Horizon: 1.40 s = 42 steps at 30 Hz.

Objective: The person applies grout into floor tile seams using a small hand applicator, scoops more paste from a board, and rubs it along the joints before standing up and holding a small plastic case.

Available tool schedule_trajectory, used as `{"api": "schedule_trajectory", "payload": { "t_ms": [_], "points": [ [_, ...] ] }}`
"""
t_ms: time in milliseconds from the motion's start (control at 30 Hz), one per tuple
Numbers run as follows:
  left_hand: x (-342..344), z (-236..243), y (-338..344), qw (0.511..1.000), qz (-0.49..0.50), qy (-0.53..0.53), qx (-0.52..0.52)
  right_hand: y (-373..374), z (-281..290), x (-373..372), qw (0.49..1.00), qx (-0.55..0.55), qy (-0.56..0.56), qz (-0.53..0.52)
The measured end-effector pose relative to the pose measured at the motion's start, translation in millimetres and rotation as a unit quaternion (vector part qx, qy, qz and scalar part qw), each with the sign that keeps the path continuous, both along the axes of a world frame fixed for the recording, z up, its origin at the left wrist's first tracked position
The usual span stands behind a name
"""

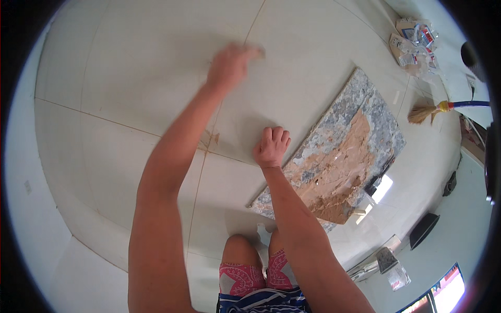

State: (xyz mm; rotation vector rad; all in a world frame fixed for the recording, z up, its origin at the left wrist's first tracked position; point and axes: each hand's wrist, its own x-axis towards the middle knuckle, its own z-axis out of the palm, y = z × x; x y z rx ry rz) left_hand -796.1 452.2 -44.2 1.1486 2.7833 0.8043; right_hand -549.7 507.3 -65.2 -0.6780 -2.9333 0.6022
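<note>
My left hand [229,68] is stretched forward over a grout line of the pale tiled floor [130,62], fingers closed on a small flat tan thing [259,52] that is too blurred to make out. My right hand [272,146] is curled into a fist on the floor, beside the left edge of a mottled grey board [373,99]. A thick, uneven layer of tan paste [339,167] covers much of the board, and a tool's light handle [359,212] shows at its lower right. Tan smears [211,140] mark the tile joint between my arms.
Crumpled bags [415,49] lie at the upper right near a straw broom [425,112]. A dark basin [422,231] and a grey container [386,261] are along the lower right. A white wall [28,156] bounds the left. My knees [239,248] are at the bottom.
</note>
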Motion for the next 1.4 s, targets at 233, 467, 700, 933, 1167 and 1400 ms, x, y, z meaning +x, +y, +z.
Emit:
{"api": "schedule_trajectory", "payload": {
  "t_ms": [233,467,700,933,1167,1400],
  "points": [
    [51,38,-123,0.979,-0.123,-0.16,-0.006,-8,3,-7,1.0,-0.004,-0.012,-0.005],
    [-27,28,-118,0.997,0.078,-0.006,0.02,-13,3,-7,1.0,-0.003,0.016,0.001],
    [134,41,-144,0.981,-0.082,-0.177,0.008,-8,7,-3,1.0,0.003,0.002,-0.003],
    [-63,42,-7,0.994,0.029,-0.009,0.11,-10,10,-4,1.0,0.002,0.005,-0.002],
    [-74,27,15,0.999,-0.014,-0.021,-0.04,-12,8,-6,1.0,-0.019,0.01,-0.008],
    [36,38,-119,0.954,-0.193,-0.229,-0.014,-2,3,-1,1.0,-0.011,-0.017,-0.003]
  ]
}}
